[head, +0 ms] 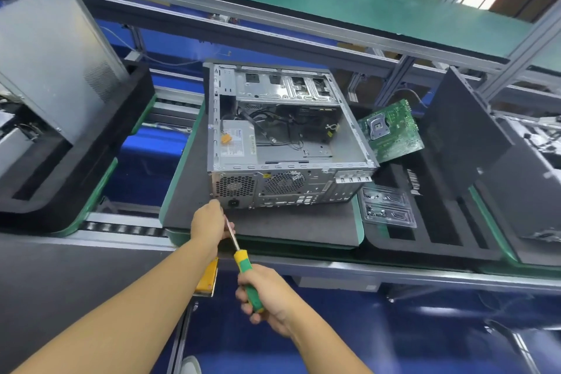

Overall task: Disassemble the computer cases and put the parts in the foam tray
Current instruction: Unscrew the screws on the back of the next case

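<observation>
Conceivably the screwdriver (242,259), its handle gripped by the right hand (268,297) and its shaft pinched by the left hand (209,222) at the open case's (273,187) rear corner on the grey pad (288,228), could slip and jab fingers.

I am seeing the computer case (288,136) showing as bare sheet metal, dull silver and smooth; the pad (288,228) under it is reading as matt grey foam; the foam tray (440,231) is looking black, matt and slightly fuzzy. The screwdriver (241,261) is showing a glossy green-and-yellow plastic handle and a shiny metal shaft; the circuit board (394,136) is gleaming lacquered green; the blister pack (387,206) is glinting as thin clear plastic.
</observation>
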`<control>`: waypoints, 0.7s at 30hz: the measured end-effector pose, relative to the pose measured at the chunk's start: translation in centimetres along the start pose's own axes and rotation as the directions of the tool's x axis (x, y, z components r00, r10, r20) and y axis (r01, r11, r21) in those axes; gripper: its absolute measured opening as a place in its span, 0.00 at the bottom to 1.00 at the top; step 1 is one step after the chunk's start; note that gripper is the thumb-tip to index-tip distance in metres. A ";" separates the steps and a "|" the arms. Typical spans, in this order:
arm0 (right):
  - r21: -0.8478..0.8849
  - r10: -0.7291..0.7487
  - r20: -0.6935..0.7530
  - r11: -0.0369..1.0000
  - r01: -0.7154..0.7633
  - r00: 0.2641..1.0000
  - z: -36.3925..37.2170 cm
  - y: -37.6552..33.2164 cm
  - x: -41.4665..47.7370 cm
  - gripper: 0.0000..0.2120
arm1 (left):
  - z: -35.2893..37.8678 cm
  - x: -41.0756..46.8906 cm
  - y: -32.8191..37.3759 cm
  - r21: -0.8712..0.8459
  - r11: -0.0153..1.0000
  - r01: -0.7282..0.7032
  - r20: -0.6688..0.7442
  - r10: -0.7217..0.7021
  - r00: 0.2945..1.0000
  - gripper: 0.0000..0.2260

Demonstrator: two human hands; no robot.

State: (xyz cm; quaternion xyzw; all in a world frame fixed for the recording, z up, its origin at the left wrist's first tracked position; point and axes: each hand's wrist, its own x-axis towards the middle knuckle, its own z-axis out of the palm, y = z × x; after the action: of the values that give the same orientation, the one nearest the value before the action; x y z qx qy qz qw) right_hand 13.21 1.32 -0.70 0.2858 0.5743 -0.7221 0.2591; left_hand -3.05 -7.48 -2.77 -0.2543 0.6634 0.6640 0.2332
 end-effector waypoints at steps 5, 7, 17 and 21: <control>0.182 -0.139 -0.127 0.970 0.161 0.982 -6.5 -0.3 -2.9 0.04 | 4.1 -3.0 -1.6 0.279 0.959 -0.049 0.285 -0.034 0.958 0.14; 0.247 -0.185 -0.225 0.939 0.240 0.956 -9.1 -1.0 -3.9 0.05 | 6.9 -4.7 -2.1 0.375 0.914 -0.158 0.488 -0.049 0.871 0.14; 0.391 -0.130 -0.651 0.787 0.478 0.748 -21.0 -2.4 -11.9 0.09 | 24.7 -9.5 -2.2 0.465 0.537 -0.704 0.708 0.253 0.660 0.06; 0.291 -0.187 -0.706 0.802 0.521 0.683 -23.1 -1.0 -14.9 0.09 | 30.6 -8.5 -2.2 0.526 0.269 -0.807 0.745 0.313 0.589 0.08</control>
State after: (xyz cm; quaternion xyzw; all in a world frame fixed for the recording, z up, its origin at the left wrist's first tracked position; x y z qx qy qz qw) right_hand 25.66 24.80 6.45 0.4494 0.4794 -0.7315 -0.1821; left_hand 3.98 23.32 0.78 0.3383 0.8504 0.3362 0.2221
